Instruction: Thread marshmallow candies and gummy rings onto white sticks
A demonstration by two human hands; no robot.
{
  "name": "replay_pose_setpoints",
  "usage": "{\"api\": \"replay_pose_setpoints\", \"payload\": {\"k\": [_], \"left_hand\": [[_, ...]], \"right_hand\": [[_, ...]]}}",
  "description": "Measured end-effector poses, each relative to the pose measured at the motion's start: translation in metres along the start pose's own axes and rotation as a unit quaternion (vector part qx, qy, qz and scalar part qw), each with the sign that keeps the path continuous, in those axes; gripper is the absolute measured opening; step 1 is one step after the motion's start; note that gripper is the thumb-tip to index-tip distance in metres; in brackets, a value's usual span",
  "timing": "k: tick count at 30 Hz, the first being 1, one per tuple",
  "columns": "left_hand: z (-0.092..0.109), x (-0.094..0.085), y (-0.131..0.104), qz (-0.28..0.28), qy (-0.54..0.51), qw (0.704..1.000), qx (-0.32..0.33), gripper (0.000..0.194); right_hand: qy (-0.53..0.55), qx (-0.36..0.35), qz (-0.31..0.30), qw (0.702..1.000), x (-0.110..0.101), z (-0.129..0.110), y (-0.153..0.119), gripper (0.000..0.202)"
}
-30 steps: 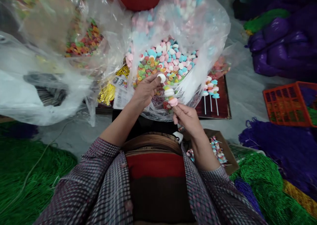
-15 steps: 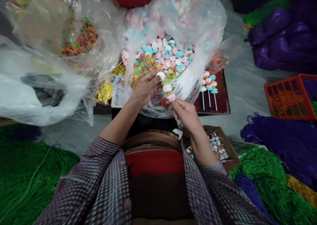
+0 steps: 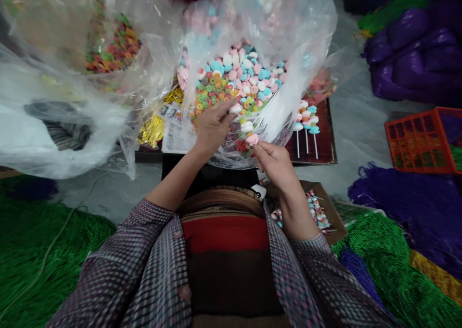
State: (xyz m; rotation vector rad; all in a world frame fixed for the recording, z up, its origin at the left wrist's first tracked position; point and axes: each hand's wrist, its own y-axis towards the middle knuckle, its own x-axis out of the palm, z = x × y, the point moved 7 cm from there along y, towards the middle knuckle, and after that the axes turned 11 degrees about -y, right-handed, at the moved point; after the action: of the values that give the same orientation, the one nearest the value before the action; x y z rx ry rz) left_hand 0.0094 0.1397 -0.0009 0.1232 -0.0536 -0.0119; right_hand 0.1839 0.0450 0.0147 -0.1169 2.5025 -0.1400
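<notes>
Between the thumb and fingers of my left hand (image 3: 215, 127) is a white marshmallow (image 3: 235, 108). It is at the top end of a candy skewer (image 3: 247, 128), which carries white and pink marshmallows with gummy rings between them. My right hand (image 3: 275, 163) pinches the skewer's lower end, just under the pink marshmallow; the stick itself is hidden. Behind my hands, an open plastic bag holds loose pink, white and blue marshmallows (image 3: 245, 73) and a heap of gummy rings (image 3: 212, 93). White sticks (image 3: 269, 114) lie at the bag's right side.
Three finished-looking candy skewers (image 3: 306, 121) lie on the dark table (image 3: 327, 147) at right. Gold ties (image 3: 151, 131) and newspaper (image 3: 176, 138) are at left, beside another gummy-ring bag (image 3: 115, 49). A cardboard box (image 3: 330, 212) with wrapped skewers stands below; an orange crate (image 3: 420, 143) is further right.
My left hand and the white marshmallow have stayed at the skewer's top, with only a slight shift. My right hand keeps its pinch. The whole view has moved a little.
</notes>
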Motion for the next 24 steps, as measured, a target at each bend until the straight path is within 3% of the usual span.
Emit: {"api": "replay_pose_setpoints", "payload": {"k": [6,17,20,24], "left_hand": [[0.009,0.002,-0.006,-0.01,0.043,0.999,0.014,0.034],[-0.019,-0.002,-0.002,-0.018,-0.035,0.999,-0.012,0.019],[-0.012,-0.002,0.0,-0.028,-0.028,0.998,0.039,0.025],[-0.006,-0.006,0.003,-0.016,0.014,0.995,0.102,0.04]], "right_hand": [[0.029,0.01,-0.02,0.999,0.002,-0.001,-0.003,0.056],[0.136,0.04,-0.012,0.99,0.035,0.002,0.008,0.048],[0.162,0.037,-0.002,0.986,0.038,0.004,0.014,0.047],[0.114,0.005,0.042,0.993,0.022,0.0,0.014,0.038]]}}
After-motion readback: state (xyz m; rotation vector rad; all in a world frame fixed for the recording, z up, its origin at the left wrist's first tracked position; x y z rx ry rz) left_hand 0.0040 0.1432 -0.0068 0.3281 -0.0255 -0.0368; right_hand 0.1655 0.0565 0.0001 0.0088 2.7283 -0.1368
